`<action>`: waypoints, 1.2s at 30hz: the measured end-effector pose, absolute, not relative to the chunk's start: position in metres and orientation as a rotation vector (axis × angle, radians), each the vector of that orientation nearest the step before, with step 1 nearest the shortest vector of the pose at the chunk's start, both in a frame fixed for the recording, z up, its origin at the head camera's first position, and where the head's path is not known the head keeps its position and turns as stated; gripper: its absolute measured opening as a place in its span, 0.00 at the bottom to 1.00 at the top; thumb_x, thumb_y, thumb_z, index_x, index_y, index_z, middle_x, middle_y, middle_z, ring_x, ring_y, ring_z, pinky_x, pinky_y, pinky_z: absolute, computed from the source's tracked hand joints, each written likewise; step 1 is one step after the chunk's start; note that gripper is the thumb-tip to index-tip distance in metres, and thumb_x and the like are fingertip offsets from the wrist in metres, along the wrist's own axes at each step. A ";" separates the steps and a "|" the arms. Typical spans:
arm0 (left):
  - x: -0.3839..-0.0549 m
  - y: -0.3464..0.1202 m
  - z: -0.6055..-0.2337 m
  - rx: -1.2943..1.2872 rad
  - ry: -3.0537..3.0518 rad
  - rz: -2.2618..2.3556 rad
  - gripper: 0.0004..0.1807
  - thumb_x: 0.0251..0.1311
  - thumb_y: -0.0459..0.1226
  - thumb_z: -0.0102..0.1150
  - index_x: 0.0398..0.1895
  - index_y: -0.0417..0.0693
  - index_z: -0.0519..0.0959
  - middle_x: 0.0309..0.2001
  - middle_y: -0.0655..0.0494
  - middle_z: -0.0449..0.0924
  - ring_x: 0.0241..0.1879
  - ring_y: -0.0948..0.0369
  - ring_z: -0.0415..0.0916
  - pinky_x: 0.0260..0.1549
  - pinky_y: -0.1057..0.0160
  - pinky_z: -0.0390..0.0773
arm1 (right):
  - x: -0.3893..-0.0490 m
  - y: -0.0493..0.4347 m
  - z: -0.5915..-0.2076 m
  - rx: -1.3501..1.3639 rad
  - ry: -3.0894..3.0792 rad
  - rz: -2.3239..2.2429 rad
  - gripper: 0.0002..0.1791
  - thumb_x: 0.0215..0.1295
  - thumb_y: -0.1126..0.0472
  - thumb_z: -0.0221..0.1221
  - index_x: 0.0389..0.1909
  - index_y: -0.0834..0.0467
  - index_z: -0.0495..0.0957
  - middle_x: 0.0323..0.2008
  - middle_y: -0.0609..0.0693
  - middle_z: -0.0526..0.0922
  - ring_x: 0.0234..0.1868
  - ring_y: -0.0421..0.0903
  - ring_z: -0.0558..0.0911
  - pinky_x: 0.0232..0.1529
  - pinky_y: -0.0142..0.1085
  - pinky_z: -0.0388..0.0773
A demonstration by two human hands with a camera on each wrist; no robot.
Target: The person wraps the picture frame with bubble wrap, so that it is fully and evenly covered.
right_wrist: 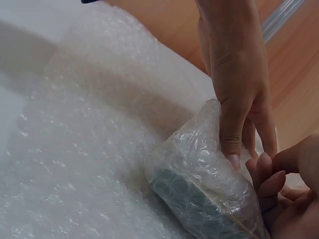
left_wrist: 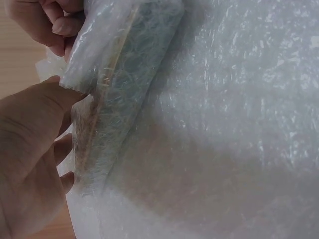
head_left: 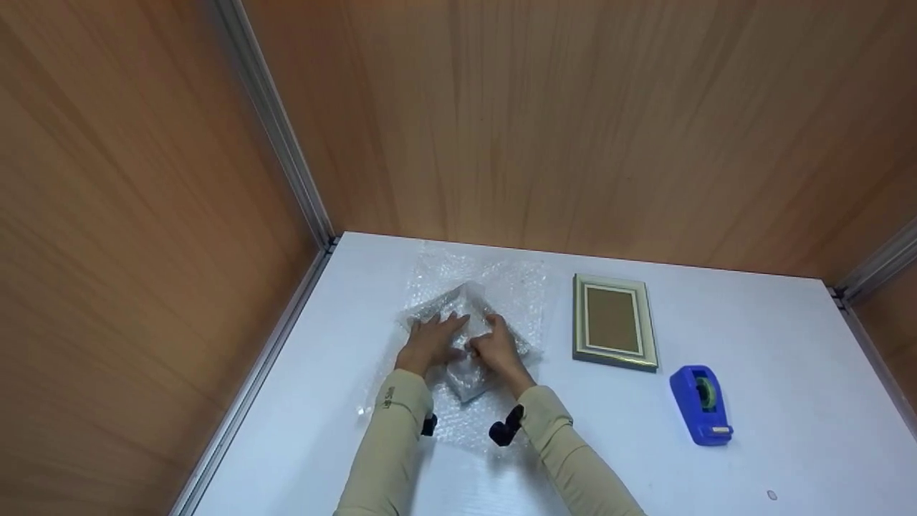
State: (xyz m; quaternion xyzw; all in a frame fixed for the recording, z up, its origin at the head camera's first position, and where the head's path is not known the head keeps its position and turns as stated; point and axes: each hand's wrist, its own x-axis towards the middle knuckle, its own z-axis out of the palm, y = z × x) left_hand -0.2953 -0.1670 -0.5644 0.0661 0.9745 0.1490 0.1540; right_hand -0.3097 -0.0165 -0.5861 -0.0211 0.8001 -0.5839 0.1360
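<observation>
A sheet of bubble wrap point(head_left: 512, 287) lies on the table, partly folded over a flat rectangular thing point(head_left: 466, 383). Through the film, its pale green edge point(left_wrist: 144, 55) shows; the rest is blurred by the wrap. Spread over the folded layer, my left hand point(head_left: 430, 344) presses it down with fairly straight fingers, its thumb point(right_wrist: 232, 134) on the film. Close beside it, my right hand point(head_left: 499, 351) has curled fingers point(right_wrist: 271, 184) and pinches the folded bubble wrap; the exact pinch point is partly hidden.
To the right lies a pale green picture frame point(head_left: 580, 319) with a brown centre. Nearer the front right stands a blue tape dispenser point(head_left: 691, 412) holding a roll. Wooden panels point(head_left: 573, 129) wall the white table point(head_left: 301, 430) at the back and left.
</observation>
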 end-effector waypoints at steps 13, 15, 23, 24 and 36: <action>-0.295 -0.167 -0.565 0.238 2.795 0.344 0.35 0.60 0.52 0.53 0.70 0.69 0.53 0.71 0.55 0.49 0.70 0.48 0.43 0.64 0.38 0.41 | -0.310 -0.018 -0.586 0.050 2.274 -1.746 0.37 0.49 0.72 0.56 0.63 0.68 0.56 0.19 0.51 0.81 0.18 0.41 0.78 0.18 0.28 0.71; -0.295 -0.167 -0.565 0.235 2.794 0.345 0.35 0.61 0.52 0.52 0.70 0.70 0.52 0.72 0.55 0.49 0.70 0.48 0.43 0.64 0.38 0.41 | -0.310 -0.018 -0.586 0.056 2.278 -1.747 0.37 0.49 0.72 0.56 0.63 0.68 0.56 0.18 0.51 0.81 0.17 0.41 0.77 0.18 0.28 0.71; -0.293 -0.167 -0.563 0.274 2.793 0.290 0.32 0.63 0.52 0.49 0.69 0.72 0.53 0.72 0.54 0.48 0.70 0.48 0.41 0.64 0.38 0.41 | -0.312 -0.019 -0.589 0.068 2.265 -1.773 0.37 0.49 0.72 0.57 0.63 0.68 0.57 0.20 0.53 0.82 0.18 0.41 0.79 0.19 0.29 0.73; -0.293 -0.166 -0.562 0.271 2.789 0.281 0.31 0.63 0.52 0.48 0.69 0.72 0.53 0.72 0.54 0.47 0.70 0.48 0.41 0.64 0.38 0.41 | -0.312 -0.019 -0.589 0.065 2.263 -1.772 0.37 0.49 0.72 0.57 0.63 0.68 0.57 0.20 0.53 0.82 0.18 0.41 0.79 0.19 0.29 0.74; -0.292 -0.162 -0.559 0.273 2.792 0.214 0.31 0.61 0.51 0.50 0.69 0.70 0.57 0.71 0.53 0.50 0.70 0.46 0.44 0.63 0.36 0.45 | -0.306 -0.019 -0.584 -0.017 2.400 -1.630 0.33 0.55 0.67 0.57 0.61 0.68 0.58 0.23 0.55 0.79 0.20 0.42 0.76 0.19 0.30 0.71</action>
